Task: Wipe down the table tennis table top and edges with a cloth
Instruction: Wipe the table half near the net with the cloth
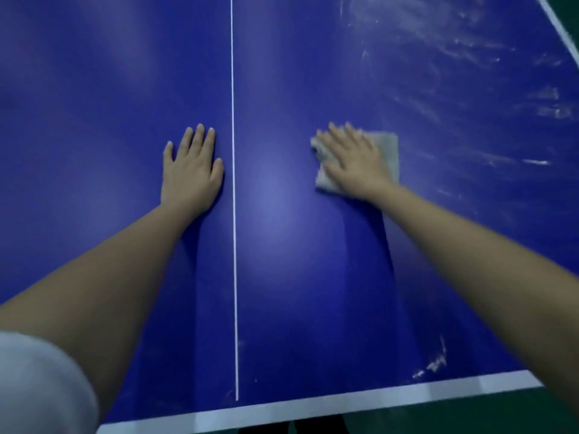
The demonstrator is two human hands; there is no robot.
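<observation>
The blue table tennis table top [297,261] fills the view, split by a thin white centre line [233,183]. A folded grey cloth [390,151] lies flat on the right half. My right hand [354,161] presses on it with straight, spread fingers and covers most of it. My left hand [191,170] rests flat on the bare table just left of the centre line, fingers straight. White dusty smears [454,57] streak the table to the right of the cloth and beyond it.
The white near edge band [344,399] runs along the bottom, with dark green floor [470,418] below it. The right side edge line [560,29] crosses the top right corner. Small white marks [435,364] lie near the front edge on the right.
</observation>
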